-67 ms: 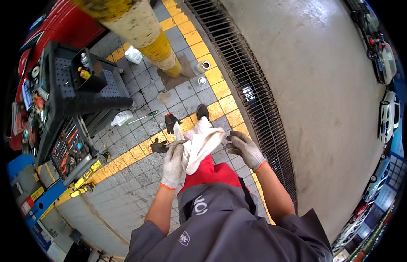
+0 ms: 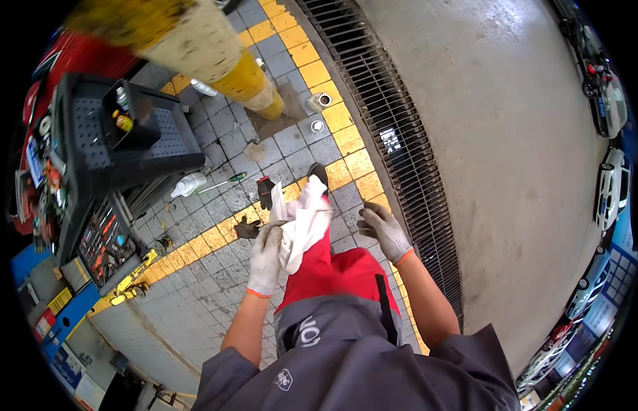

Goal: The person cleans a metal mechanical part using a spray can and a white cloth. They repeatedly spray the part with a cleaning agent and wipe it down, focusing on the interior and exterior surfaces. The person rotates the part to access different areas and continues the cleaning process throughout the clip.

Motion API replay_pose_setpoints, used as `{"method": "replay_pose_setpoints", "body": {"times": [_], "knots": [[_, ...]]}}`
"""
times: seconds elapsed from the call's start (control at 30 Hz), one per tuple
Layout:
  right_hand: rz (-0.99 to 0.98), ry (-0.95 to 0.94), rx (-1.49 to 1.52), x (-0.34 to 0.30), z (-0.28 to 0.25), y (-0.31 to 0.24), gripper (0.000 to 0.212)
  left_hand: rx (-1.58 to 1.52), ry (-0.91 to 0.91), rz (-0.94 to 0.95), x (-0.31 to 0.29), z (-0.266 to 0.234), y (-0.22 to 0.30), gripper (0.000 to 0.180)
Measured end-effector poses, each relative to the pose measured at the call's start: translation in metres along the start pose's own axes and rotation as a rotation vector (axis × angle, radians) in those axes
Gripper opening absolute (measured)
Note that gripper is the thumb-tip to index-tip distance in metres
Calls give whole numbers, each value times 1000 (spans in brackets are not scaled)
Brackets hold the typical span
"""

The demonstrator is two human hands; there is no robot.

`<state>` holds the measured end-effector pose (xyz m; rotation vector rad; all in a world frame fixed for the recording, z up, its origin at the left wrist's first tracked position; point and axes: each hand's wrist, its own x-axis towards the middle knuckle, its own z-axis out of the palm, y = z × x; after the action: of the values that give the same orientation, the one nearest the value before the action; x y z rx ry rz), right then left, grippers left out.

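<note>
A white cloth [image 2: 309, 222] hangs in loose folds in front of my red trouser leg. My left hand [image 2: 267, 255], in a grey-white knit glove with an orange cuff edge, grips the cloth's left side; its fingertips are partly behind the fabric. Off to the right of the cloth, my right hand [image 2: 385, 231] wears a matching glove with darkened fingertips. It touches nothing, and its fingers are loosely bent and apart. Two dark gloves lie on the tiles just beyond my left hand: one black glove [image 2: 265, 192] and a second black glove [image 2: 248, 228].
To the left stands a black tool cart [image 2: 130, 164] with an open drawer of tools [image 2: 108, 240]. A white bottle [image 2: 189, 184] and a green-handled screwdriver [image 2: 223, 183] lie near it. Ahead rise a yellow-and-white pillar [image 2: 223, 61] and an open jar [image 2: 324, 101]. A drain grate [image 2: 401, 130] runs along the right.
My right hand has moved slightly away from the cloth, its fingers a little more bent. The cloth's right part has swung left and up; my left hand keeps its hold.
</note>
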<state>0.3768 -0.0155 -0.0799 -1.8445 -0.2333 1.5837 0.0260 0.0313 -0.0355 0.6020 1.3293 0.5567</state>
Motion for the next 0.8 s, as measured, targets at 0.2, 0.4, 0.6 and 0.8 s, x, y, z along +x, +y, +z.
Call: {"method": "replay_pose_setpoints", "body": {"times": [0.2,0.4,0.6,0.8], "knots": [[-73,-8,-507,242,55,48,75,52,354,-70,152,-17,7,35],[-357,-22,-785,418,68,50,90,-37,393,-21,313,-19,-71,42],[-808,-129,-871,553,130,79,96,-58,566,81,438,-33,-143,44],[-1002,-376,-683,616,132,95,75,474,452,-10,521,-37,-191,46]]}}
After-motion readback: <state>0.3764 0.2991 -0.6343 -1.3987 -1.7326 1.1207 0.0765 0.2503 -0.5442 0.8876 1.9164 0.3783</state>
